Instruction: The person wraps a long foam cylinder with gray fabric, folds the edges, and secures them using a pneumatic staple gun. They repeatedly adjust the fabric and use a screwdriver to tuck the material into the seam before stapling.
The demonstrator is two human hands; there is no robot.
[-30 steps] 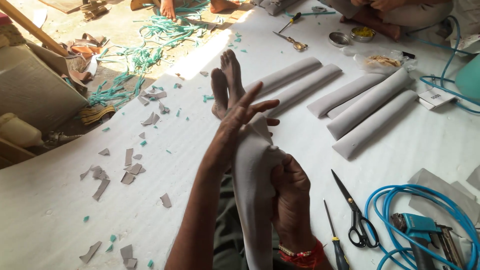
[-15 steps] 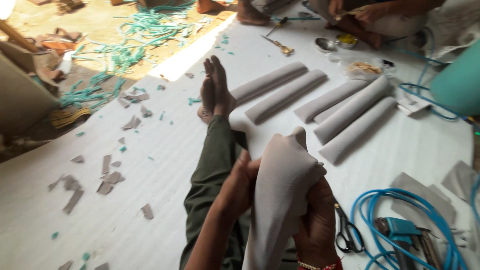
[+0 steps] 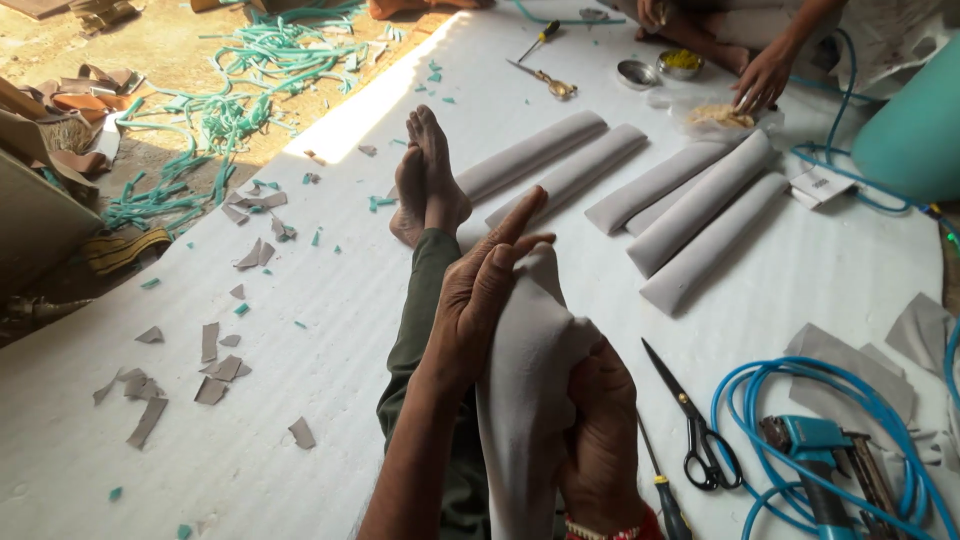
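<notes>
I hold a long grey padded fabric piece (image 3: 525, 400) upright over my lap. My left hand (image 3: 485, 290) presses on its upper end, fingers stretched over the top. My right hand (image 3: 600, 430) is wrapped around its middle from the right. My legs in green trousers stretch forward, bare feet (image 3: 425, 185) crossed on the white sheet (image 3: 300, 380). Black scissors (image 3: 690, 420) and a screwdriver (image 3: 660, 480) lie just right of my right hand.
Several finished grey padded rolls (image 3: 690, 210) lie in a row ahead. A blue hose (image 3: 760, 400) and a teal air tool (image 3: 820, 450) sit at the right. Grey scraps (image 3: 215, 365) litter the left. Another person's hand (image 3: 765, 75) reaches near small bowls (image 3: 660, 68) at the back.
My left hand came down from an open raised pose and now presses on the top of the fabric piece. The view has shifted slightly, showing more of the table.
</notes>
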